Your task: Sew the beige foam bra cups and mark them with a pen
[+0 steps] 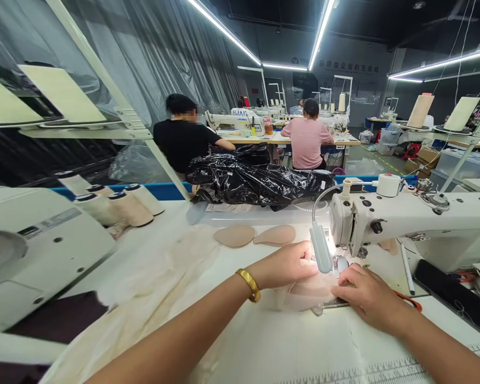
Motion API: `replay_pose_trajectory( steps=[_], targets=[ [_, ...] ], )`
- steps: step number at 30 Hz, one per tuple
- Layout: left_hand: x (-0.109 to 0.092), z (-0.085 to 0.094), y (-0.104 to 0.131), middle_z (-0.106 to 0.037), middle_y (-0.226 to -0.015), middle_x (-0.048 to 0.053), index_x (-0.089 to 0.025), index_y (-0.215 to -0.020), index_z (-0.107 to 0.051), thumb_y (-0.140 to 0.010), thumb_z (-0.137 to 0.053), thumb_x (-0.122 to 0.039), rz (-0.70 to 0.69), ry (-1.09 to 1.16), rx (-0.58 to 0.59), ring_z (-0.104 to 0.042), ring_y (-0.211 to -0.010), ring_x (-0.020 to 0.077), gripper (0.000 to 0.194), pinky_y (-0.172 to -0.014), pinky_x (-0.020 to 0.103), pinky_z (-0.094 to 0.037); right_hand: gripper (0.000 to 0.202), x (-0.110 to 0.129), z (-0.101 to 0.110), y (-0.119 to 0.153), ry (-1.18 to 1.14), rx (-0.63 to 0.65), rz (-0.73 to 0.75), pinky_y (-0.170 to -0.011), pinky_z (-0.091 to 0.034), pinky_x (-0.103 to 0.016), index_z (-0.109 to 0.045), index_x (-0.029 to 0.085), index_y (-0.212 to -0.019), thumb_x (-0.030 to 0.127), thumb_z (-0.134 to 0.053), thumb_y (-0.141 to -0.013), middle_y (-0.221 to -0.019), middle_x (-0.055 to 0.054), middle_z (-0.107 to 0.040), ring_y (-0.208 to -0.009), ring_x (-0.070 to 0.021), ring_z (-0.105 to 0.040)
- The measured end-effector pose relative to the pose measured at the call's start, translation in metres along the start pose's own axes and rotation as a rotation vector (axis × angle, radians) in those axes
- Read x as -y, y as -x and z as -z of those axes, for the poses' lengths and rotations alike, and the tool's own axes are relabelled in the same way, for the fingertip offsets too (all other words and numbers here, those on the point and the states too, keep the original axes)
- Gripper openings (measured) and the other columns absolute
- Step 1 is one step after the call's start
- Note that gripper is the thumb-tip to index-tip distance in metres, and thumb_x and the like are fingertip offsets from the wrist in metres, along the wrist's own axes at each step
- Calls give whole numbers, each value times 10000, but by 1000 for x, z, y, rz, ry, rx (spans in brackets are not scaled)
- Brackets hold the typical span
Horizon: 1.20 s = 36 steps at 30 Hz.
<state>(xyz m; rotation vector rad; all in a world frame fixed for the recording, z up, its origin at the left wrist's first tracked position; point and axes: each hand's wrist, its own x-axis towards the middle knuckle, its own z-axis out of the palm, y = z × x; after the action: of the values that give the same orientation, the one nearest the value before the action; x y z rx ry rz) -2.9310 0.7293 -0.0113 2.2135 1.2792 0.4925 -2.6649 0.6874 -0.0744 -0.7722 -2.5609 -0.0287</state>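
A white sewing machine (384,213) stands at the right, its small lamp (321,248) shining on the needle area. Sheer pale fabric (310,293) lies at the needle plate. My left hand (290,265), with a gold bracelet on the wrist, has its fingers closed on the fabric just left of the lamp. My right hand (362,290) rests at the fabric's right edge, below the machine head, with thumb and fingers apart; its fingertips touch the cloth. Two beige teardrop-shaped pads (234,236) lie beyond my left hand.
More sheer fabric (144,298) spreads over the left side. Thread cones (130,208) stand at back left, a black plastic bundle (260,181) behind the table. A phone (452,298), pen (407,269) and orange-handled tool (410,301) lie at right; a ruler (384,370) in front. Two people sit ahead.
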Motion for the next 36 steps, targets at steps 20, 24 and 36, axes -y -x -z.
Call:
replay_pose_trajectory(
  steps=[20, 24, 36],
  targets=[
    [3, -64, 27, -568, -780, 22, -192, -727, -502, -899, -485, -15, -606, -576, -301, -461, -680, 175, 248, -603, 301, -356, 405, -1, 6, -1, -17, 43, -41, -740, -452, -305, -655, 231, -1090, -55, -460, -880, -990, -44, -642, -884, -198, -535],
    [6, -67, 28, -634, -867, 35, -183, -764, -527, -887, -469, 15, -627, -531, -349, -464, -692, 173, 240, -627, 296, -399, 397, 0, 8, 1, -20, 41, -36, -713, -431, -302, -655, 237, -1091, -40, -457, -887, -957, -37, -635, -854, -194, -521],
    [-2, -68, 28, -614, -850, 45, -184, -769, -532, -889, -466, 2, -644, -536, -355, -494, -724, 184, 232, -690, 330, -418, 369, 6, 11, -4, 18, 38, -39, -682, -406, -295, -625, 229, -1118, -24, -478, -892, -910, -43, -621, -841, -205, -546]
  ],
)
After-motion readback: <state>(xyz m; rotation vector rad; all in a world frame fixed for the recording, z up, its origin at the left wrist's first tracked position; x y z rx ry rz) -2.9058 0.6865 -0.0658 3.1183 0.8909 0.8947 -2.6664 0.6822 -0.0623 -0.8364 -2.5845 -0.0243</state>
